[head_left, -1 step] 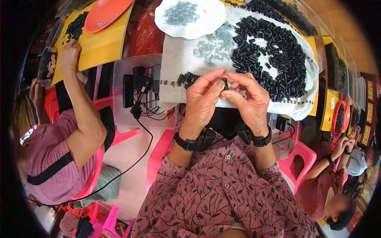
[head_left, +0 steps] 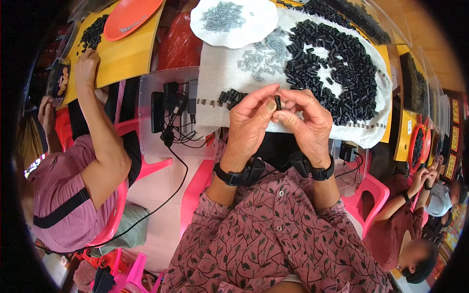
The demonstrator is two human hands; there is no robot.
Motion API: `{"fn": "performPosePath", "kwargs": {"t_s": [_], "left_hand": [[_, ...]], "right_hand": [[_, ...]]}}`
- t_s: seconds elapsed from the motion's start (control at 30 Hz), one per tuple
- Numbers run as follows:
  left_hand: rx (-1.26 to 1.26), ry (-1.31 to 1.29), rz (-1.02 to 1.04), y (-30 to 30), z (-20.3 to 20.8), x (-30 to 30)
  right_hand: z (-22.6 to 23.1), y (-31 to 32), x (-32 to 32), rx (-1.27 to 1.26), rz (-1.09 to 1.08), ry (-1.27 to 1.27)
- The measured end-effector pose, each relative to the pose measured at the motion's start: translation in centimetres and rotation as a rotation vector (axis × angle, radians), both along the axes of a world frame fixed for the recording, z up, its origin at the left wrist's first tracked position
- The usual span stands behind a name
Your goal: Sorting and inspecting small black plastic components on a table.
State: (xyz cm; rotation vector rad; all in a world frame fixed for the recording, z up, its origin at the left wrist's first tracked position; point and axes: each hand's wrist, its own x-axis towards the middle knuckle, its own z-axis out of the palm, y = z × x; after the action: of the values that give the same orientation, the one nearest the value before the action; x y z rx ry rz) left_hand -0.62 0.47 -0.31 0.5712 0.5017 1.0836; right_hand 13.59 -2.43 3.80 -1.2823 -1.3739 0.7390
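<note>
Centre: white cloth [head_left: 210, 63] is covering most of the yellow table [head_left: 389, 129]. On the cloth, white plate [head_left: 264, 29] is sitting far left; clear bits [head_left: 264, 57] are spreading just nearer. Black tubes [head_left: 305, 73] are lying heaped across the right; a small cluster [head_left: 228, 96] is lying near left. Left table [head_left: 132, 58], also yellow: red plate [head_left: 122, 27] is resting beside a black pile [head_left: 94, 33].

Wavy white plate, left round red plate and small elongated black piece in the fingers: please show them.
White plate [head_left: 262, 30]: head view, bare right part.
Red plate [head_left: 129, 10]: head view, bare upper part.
Black piece [head_left: 278, 102]: head view, visible side.
</note>
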Motion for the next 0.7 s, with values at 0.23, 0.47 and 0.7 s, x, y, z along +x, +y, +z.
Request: {"fn": "performPosePath", "kwargs": {"t_s": [0.23, 0.47, 0.7], "left_hand": [[0.151, 0.010, -0.072, 0.2, 0.5, -0.5], [0.168, 0.091, -0.034, -0.1, 0.4, -0.8], [0.181, 0.112, -0.019, 0.0, -0.5, -0.6]], "right_hand": [[-0.1, -0.1, 0.3, 0.016, -0.054, 0.023], [-0.2, -0.2, -0.2, 0.038, -0.082, 0.017], [-0.7, -0.7, -0.4, -0.007, -0.068, 0.177]]}}
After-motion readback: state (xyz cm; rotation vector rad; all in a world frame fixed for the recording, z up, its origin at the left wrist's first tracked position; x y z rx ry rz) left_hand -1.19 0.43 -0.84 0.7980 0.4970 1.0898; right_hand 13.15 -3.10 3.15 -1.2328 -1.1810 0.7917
